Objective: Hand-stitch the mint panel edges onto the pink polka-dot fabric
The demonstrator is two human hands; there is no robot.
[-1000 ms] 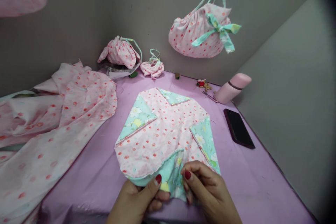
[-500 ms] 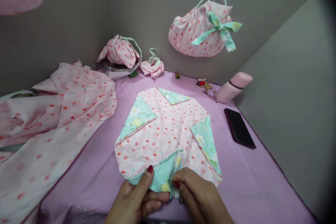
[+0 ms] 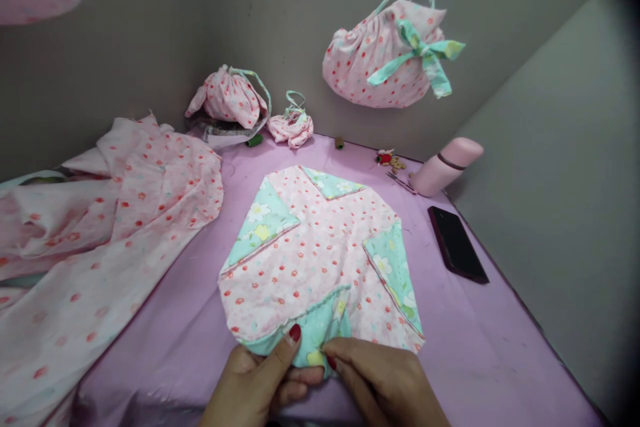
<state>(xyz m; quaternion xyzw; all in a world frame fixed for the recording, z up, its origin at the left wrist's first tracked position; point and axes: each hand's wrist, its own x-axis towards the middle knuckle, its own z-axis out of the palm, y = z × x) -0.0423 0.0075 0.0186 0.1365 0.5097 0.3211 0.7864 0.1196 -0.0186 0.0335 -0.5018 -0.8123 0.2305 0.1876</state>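
Note:
A pink dotted fabric piece [image 3: 310, 247] with mint floral corner patches lies spread on the table, its near edge lifted. My left hand [image 3: 265, 373] grips the near mint flap, thumb on top and fingers underneath. Close beside it, my right hand [image 3: 380, 373] is closed in a pinch at the same flap, thumb and forefinger together near a yellow patch of the print. Whatever sits between those fingertips is too small to make out. The flap's fabric is bunched in folds by the right fingertips.
Pink dotted cloth [image 3: 160, 193] covers the left side. Drawstring pouches [image 3: 227, 100] stand at the back, and a larger bag [image 3: 383, 60] with a mint bow hangs above. Thread spools [image 3: 339, 143], small snips [image 3: 400, 181], a pink bottle [image 3: 445, 167] and a phone [image 3: 457, 243] lie rightward.
My right fingertips have moved slightly left along the flap, closer to my left hand. My left thumb has shifted a little to the right. The fabric keeps nearly the same place.

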